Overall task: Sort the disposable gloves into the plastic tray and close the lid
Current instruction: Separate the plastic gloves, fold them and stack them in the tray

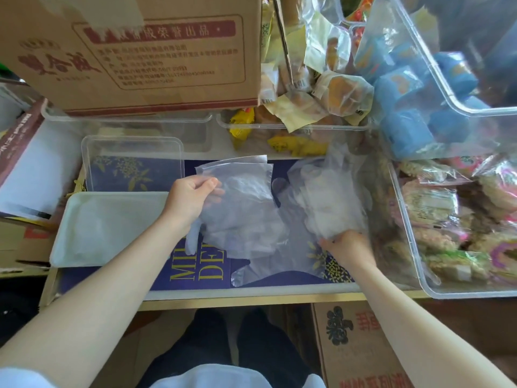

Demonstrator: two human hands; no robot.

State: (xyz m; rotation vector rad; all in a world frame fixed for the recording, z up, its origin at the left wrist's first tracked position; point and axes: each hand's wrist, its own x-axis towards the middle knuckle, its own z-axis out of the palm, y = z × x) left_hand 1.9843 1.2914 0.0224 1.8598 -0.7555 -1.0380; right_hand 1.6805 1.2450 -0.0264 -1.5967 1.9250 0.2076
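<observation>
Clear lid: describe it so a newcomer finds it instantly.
Start at the big cardboard box at top left. Just below it, on the dark blue printed surface, lies the clear lid, a shallow see-through rectangle with rounded corners. Unlike the white tray just nearer the person, the gold flower print shows straight through it.

Clear, crinkled disposable gloves (246,217) lie heaped loosely on the dark blue surface, one flat glove (268,268) spread nearest. Left of them sits the white tray (112,228), seemingly empty. Behind it, the clear lid (133,163) lies flat, off.
</observation>
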